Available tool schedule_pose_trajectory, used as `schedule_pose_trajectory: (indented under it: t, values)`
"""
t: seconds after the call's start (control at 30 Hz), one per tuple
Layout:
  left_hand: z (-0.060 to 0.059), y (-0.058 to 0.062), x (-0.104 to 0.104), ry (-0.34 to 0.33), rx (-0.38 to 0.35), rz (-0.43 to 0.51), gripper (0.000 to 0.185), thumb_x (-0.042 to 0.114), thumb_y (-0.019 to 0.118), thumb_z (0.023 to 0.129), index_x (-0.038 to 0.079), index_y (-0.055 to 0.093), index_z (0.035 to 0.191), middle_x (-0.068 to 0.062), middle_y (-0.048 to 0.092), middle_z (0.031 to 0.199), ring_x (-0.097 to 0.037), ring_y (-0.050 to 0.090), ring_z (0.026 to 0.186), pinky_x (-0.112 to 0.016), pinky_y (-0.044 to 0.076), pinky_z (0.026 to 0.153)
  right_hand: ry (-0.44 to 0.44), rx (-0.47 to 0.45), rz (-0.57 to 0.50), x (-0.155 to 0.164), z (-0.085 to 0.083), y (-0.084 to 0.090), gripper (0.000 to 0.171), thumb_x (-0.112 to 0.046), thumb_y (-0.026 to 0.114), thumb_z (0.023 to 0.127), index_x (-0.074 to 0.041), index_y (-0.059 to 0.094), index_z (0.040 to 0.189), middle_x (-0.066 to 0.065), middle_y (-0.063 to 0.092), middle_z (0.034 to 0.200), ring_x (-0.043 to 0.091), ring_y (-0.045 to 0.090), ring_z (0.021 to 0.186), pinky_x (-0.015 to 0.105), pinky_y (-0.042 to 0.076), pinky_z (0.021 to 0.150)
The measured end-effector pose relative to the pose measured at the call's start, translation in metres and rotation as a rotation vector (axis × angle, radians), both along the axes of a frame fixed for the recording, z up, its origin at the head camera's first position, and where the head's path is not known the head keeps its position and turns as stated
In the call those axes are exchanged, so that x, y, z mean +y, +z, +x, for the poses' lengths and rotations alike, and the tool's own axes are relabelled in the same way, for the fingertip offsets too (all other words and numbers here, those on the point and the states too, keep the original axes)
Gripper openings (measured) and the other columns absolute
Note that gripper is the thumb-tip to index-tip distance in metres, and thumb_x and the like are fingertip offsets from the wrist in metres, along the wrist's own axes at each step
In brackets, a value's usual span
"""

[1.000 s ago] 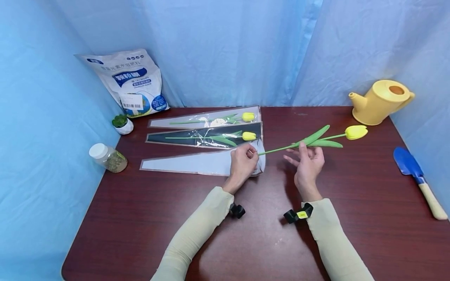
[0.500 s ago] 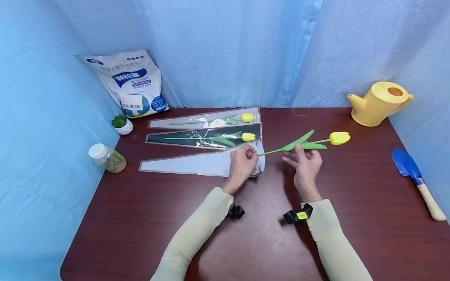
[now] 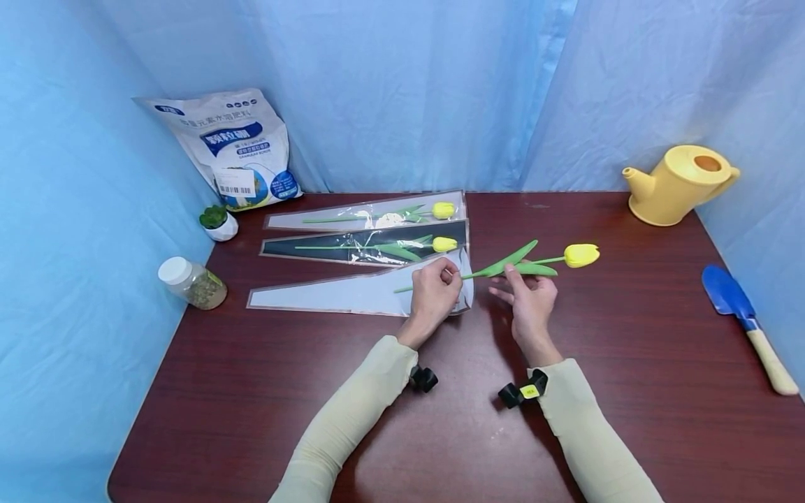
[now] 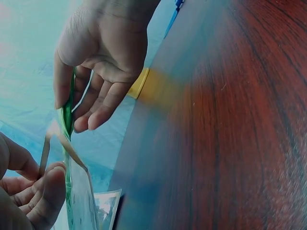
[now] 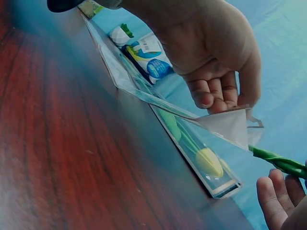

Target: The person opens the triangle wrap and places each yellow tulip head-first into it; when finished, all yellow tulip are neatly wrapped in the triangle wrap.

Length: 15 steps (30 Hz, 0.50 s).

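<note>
A yellow tulip (image 3: 581,256) with green leaves is pinched near its leaves by my right hand (image 3: 533,307). Its stem enters the mouth of a white flower sleeve (image 3: 327,293), and the stem's end shows inside it, left of my left hand (image 3: 434,297). The left hand pinches the sleeve's top edge and keeps the mouth apart, as the right wrist view also shows at the lifted white flap (image 5: 232,127). In the left wrist view the green leaves (image 4: 65,120) stand between the right thumb and fingers.
Behind lie a dark sleeve (image 3: 283,247) and a pale sleeve (image 3: 286,221), each with a yellow tulip inside. A jar (image 3: 193,282), potted succulent (image 3: 218,223) and fertilizer bag (image 3: 233,150) stand left. A yellow watering can (image 3: 676,185) and blue trowel (image 3: 729,293) are right.
My right hand has moved left, carrying the tulip, and its stem has slid farther into the white sleeve. My left hand has stayed at the sleeve's mouth.
</note>
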State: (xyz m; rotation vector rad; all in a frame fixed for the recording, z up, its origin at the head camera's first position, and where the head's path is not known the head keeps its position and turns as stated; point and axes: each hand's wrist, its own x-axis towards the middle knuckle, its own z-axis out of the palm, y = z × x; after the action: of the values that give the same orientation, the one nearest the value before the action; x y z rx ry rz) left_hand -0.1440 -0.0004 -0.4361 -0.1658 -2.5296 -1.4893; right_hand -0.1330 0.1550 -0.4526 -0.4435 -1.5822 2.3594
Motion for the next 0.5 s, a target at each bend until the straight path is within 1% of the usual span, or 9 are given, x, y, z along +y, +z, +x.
schedule_pose_trajectory:
  t: [0.1, 0.2, 0.3, 0.4, 0.5]
  values:
    - [-0.0003, -0.0002, 0.0000, 0.005, 0.014, -0.017, 0.011, 0.001, 0.062, 0.085, 0.004, 0.069, 0.077, -0.007, 0.068, 0.058, -0.003, 0.054, 0.045, -0.011, 0.038, 0.049, 0.014, -0.021, -0.026, -0.0014, 0.0004, 0.0004, 0.008, -0.008, 0.066, 0.095, -0.009, 0.061, 0.102, -0.004, 0.070, 0.083, 0.009, 0.072, 0.072, 0.032, 0.063, 0.065]
    - [-0.0008, -0.0006, -0.0002, 0.018, 0.027, -0.039, 0.011, 0.002, 0.062, 0.084, 0.005, 0.069, 0.077, -0.007, 0.068, 0.058, -0.003, 0.051, 0.048, -0.012, 0.037, 0.050, 0.027, -0.018, -0.105, -0.0009, -0.0002, 0.0010, 0.008, -0.011, 0.064, 0.097, -0.007, 0.061, 0.103, -0.003, 0.070, 0.084, 0.010, 0.072, 0.075, 0.031, 0.063, 0.067]
    - [-0.0011, -0.0012, -0.0002, 0.023, 0.030, -0.046, 0.011, 0.002, 0.062, 0.084, 0.005, 0.069, 0.077, -0.006, 0.068, 0.058, -0.003, 0.052, 0.049, -0.012, 0.038, 0.051, 0.018, 0.001, -0.188, 0.0005, -0.0010, 0.0012, 0.011, -0.014, 0.062, 0.098, -0.005, 0.060, 0.105, 0.000, 0.072, 0.084, 0.012, 0.074, 0.074, 0.031, 0.063, 0.067]
    - [-0.0013, -0.0017, -0.0002, 0.019, 0.028, -0.048, 0.011, 0.003, 0.062, 0.085, 0.005, 0.069, 0.077, -0.006, 0.068, 0.059, -0.003, 0.053, 0.049, -0.012, 0.038, 0.051, 0.000, 0.018, -0.211, 0.0013, -0.0015, 0.0001, 0.012, -0.013, 0.062, 0.098, -0.006, 0.059, 0.107, 0.001, 0.073, 0.084, 0.013, 0.075, 0.074, 0.031, 0.063, 0.065]
    - [-0.0014, -0.0026, 0.0000, 0.017, 0.033, -0.050, 0.011, 0.003, 0.062, 0.084, 0.005, 0.069, 0.077, -0.006, 0.068, 0.059, -0.003, 0.052, 0.049, -0.012, 0.037, 0.051, -0.015, 0.022, -0.189, 0.0007, -0.0018, -0.0012, 0.012, -0.012, 0.063, 0.097, -0.006, 0.057, 0.105, 0.000, 0.071, 0.083, 0.012, 0.075, 0.072, 0.031, 0.062, 0.062]
